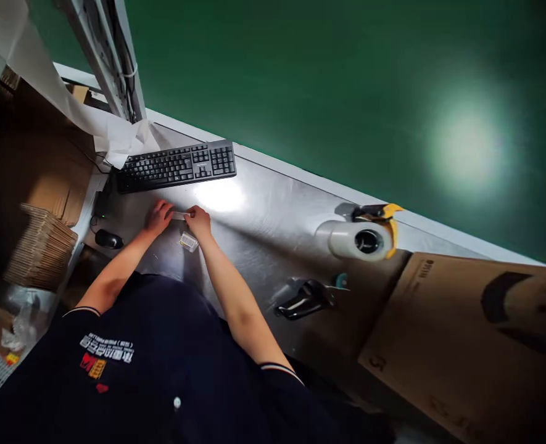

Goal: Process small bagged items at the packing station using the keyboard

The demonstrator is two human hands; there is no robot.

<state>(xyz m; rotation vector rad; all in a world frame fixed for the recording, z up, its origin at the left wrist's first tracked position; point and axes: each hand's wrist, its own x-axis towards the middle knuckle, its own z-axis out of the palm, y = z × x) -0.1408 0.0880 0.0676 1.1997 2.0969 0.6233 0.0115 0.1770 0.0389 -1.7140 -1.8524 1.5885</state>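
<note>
Near the left end of the worktop (263, 213), a small pale strip (179, 216) is pinched by the fingers of the left hand (160, 217) and right hand (200, 222), beside a clear pack (188, 241). It is best kept flat by light, even pressure.

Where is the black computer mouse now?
In the head view, the mouse lies on the metal table at the person's left, just below the left end of the keyboard.
</note>
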